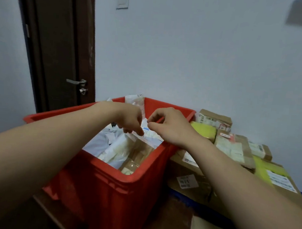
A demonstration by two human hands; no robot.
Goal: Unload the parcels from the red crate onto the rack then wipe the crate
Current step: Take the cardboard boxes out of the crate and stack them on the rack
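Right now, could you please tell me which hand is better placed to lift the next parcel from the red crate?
Probably the left hand: its fingertips reach down onto the white parcel inside the red crate. The right hand sits higher, near the rim, fingers curled. Neither grip is clear.

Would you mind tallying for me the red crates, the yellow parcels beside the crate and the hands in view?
Red crate: 1
Yellow parcels: 2
Hands: 2, the left hand and the right hand, which pinches a white parcel
Total: 5
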